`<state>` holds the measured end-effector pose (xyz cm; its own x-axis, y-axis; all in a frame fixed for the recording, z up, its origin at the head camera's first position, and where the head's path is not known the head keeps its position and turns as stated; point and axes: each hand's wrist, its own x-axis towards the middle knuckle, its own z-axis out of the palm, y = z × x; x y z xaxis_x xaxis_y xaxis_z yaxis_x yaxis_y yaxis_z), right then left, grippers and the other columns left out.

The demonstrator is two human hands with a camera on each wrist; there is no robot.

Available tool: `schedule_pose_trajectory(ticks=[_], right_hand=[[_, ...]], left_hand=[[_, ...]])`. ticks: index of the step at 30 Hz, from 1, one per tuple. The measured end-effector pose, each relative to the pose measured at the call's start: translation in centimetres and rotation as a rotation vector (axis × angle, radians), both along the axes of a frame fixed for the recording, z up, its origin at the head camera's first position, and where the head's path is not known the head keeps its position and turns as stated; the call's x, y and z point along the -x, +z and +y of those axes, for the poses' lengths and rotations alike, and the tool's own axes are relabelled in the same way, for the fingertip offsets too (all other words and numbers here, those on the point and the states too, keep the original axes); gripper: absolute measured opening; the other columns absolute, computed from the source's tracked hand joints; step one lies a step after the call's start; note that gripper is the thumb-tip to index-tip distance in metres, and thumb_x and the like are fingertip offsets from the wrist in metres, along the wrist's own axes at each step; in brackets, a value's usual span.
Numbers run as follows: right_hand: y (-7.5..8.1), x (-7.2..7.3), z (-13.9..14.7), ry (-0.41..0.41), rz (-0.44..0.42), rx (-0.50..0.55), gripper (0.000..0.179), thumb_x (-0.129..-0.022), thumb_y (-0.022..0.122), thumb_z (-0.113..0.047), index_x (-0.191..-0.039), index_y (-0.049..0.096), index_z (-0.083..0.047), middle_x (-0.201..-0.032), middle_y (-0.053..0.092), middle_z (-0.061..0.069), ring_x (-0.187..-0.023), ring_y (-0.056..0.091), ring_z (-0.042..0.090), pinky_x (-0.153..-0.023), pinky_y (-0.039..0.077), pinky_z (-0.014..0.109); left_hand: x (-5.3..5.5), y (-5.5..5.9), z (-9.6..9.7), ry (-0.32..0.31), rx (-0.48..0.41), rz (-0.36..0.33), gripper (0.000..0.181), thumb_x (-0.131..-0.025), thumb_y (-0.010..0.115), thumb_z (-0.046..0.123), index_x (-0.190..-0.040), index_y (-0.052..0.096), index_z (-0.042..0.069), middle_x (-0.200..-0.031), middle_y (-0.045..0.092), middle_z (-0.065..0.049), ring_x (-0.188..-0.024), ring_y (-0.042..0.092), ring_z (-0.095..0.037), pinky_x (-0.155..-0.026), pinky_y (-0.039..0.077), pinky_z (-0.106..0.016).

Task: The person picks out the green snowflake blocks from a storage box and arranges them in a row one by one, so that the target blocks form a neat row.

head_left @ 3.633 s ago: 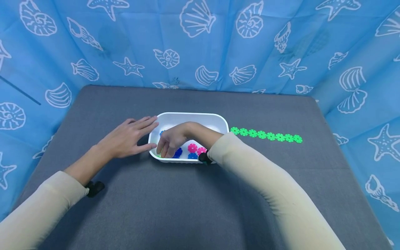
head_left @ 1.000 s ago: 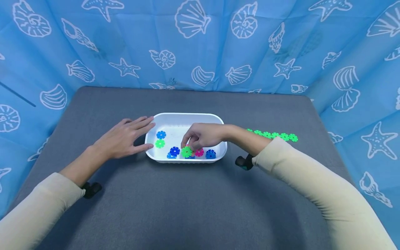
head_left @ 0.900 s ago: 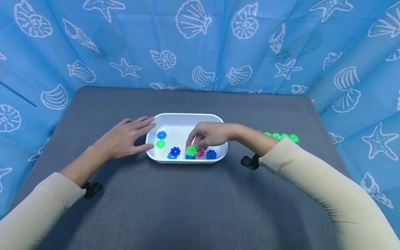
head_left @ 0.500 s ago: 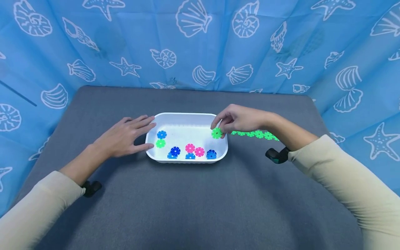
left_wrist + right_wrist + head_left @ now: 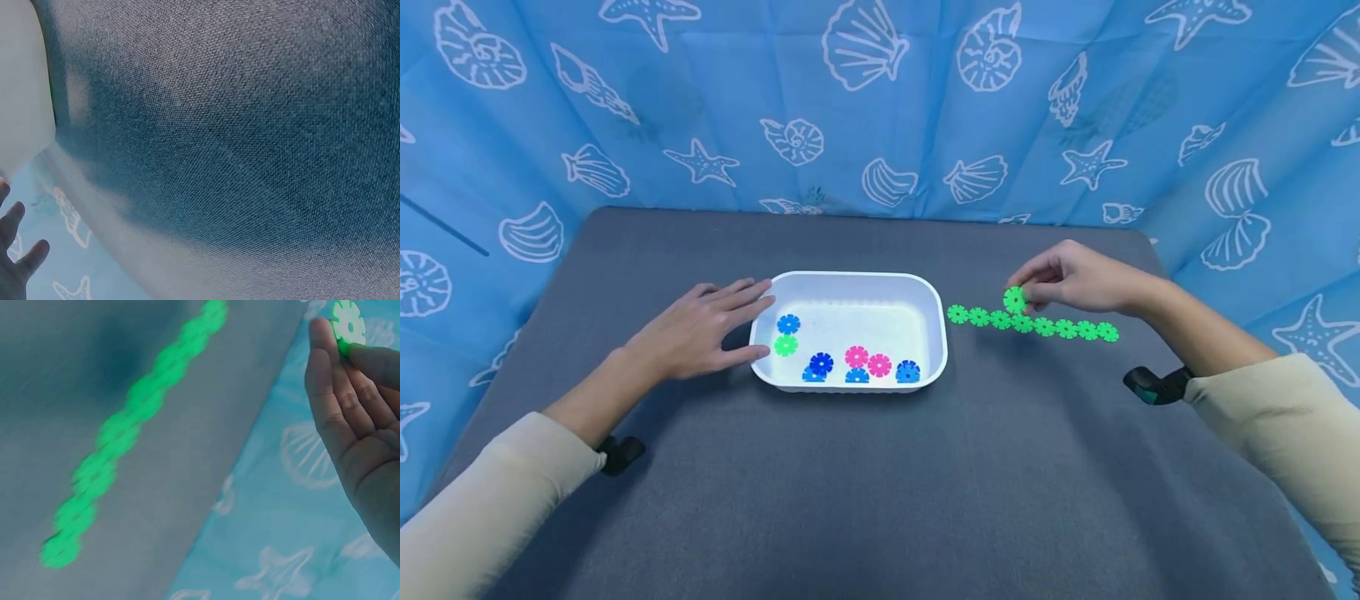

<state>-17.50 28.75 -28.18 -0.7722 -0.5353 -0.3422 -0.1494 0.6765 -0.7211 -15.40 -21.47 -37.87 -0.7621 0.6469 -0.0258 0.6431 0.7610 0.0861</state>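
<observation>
My right hand [image 5: 1078, 279] pinches a green snowflake disc [image 5: 1014, 300] between thumb and fingers, above the row of joined green discs [image 5: 1066, 328] on the table. In the right wrist view the thumb presses the held disc [image 5: 348, 326] against the fingers, and the row [image 5: 119, 434] lies apart from the hand. With fingers spread, my left hand [image 5: 688, 332] touches the left rim of the white tray [image 5: 842, 387]. Inside the tray are one green disc [image 5: 786, 345], two pink discs [image 5: 857, 357] and several blue discs [image 5: 821, 362].
A grey cloth-covered table [image 5: 865, 483] carries everything. Behind it and at both sides hangs a blue curtain [image 5: 745, 83] with white shell prints. Black wrist straps [image 5: 1156, 387] sit at the sleeve cuffs.
The right hand has picked up a green disc in the tray and carried it right, out over the green row. The left hand has stayed at the tray's rim.
</observation>
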Motion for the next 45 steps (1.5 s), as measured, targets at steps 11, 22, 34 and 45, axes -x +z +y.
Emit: schedule_pose_trajectory(ticks=[11,22,34,45], right_hand=[[-3.8,-1.7,8.6,-0.381,0.071,-0.043,0.036,-0.101,0.057,-0.010,-0.125,0.057,0.017,-0.099,0.074,0.018,-0.081,0.073,0.012,-0.077,0.058,0.033],[-8.3,-3.2,15.1,-0.679,0.042,0.096,0.028,-0.098,0.061,-0.004,-0.115,0.060,0.018,-0.080,0.074,-0.005,-0.073,0.073,0.011,-0.071,0.059,0.033],[-10.2,-4.1,17.8,-0.719,0.047,-0.032,0.035,-0.099,0.059,-0.006,-0.117,0.053,0.022,-0.078,0.073,0.001,-0.069,0.071,0.009,-0.067,0.060,0.032],[-10.9,-4.1,17.9,-0.728,0.062,-0.062,0.035,-0.099,0.062,-0.012,-0.114,0.057,0.020,-0.077,0.073,0.000,-0.068,0.070,0.006,-0.065,0.059,0.030]], left_hand=[[-0.1,-0.1,-0.1,-0.004,-0.007,0.001,0.082,-0.092,0.060,0.059,-0.155,0.037,0.013,-0.163,0.027,-0.007,-0.146,0.030,-0.034,-0.107,0.032,-0.064],[-0.2,-0.2,-0.2,-0.002,-0.018,0.001,0.080,-0.092,0.060,0.058,-0.155,0.037,0.013,-0.163,0.028,-0.007,-0.147,0.030,-0.033,-0.106,0.033,-0.064],[-0.2,0.1,-0.1,0.001,-0.020,-0.007,0.081,-0.093,0.058,0.059,-0.155,0.036,0.013,-0.163,0.026,-0.006,-0.147,0.029,-0.033,-0.107,0.032,-0.064],[-0.1,0.0,0.0,-0.005,-0.018,-0.008,0.081,-0.093,0.057,0.060,-0.155,0.036,0.013,-0.163,0.026,-0.006,-0.147,0.028,-0.033,-0.108,0.031,-0.064]])
